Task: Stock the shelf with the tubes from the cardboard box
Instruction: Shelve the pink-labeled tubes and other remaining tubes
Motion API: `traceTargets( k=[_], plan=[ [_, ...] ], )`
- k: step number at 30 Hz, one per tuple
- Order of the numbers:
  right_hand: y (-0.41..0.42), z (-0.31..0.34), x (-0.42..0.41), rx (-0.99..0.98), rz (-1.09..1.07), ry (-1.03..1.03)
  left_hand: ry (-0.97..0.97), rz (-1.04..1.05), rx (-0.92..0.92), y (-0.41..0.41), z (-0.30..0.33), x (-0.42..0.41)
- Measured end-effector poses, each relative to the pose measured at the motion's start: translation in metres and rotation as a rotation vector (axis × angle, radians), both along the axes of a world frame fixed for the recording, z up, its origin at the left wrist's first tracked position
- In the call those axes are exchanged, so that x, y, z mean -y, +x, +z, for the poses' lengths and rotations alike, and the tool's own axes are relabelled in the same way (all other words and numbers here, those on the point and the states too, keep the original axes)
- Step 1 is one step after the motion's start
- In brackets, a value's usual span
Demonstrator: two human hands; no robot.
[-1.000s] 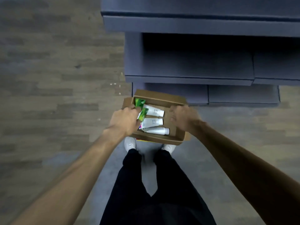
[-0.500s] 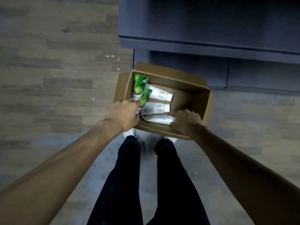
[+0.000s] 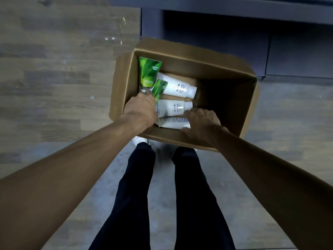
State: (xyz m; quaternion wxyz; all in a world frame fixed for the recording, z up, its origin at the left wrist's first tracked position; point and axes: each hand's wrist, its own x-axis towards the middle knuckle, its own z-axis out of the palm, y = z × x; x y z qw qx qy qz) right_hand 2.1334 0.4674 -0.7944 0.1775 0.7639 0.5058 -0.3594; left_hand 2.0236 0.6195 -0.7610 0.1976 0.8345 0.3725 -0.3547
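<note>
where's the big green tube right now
In the head view, the big green tube stands against the cardboard box's left wall, just beyond the left hand.

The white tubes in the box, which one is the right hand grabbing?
The nearest white tube, along the cardboard box's near wall; the right hand grips its cap end. The other two lie farther back, untouched by it.

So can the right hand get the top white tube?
Probably yes. The right hand is already inside the open box, and the top white tube lies uncovered just beyond it, with only a green tube overlapping its far end.
</note>
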Motion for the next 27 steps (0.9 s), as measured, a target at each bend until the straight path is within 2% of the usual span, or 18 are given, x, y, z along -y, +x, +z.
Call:
traceTargets(
  k=[5,10,14,17,20,27],
  plan=[
    [-0.002,-0.006,-0.004,0.021,0.104,0.086,0.022,-0.042,-0.041,0.009,-0.022,0.001],
    [-0.002,-0.009,-0.007,0.008,0.059,0.13,0.112,-0.039,-0.008,0.012,-0.039,0.004],
    [-0.001,-0.014,-0.004,0.03,0.063,0.157,0.21,-0.14,0.0,0.01,-0.051,0.006],
    [-0.006,-0.016,-0.005,0.043,0.093,0.126,0.186,-0.201,-0.044,0.012,-0.054,0.005],
    [-0.01,-0.016,-0.008,0.067,0.078,0.104,0.136,-0.163,-0.084,0.016,-0.054,0.002],
    [-0.007,0.01,-0.005,0.069,-0.037,0.096,0.075,-0.062,-0.002,0.014,-0.041,-0.002]
  ],
)
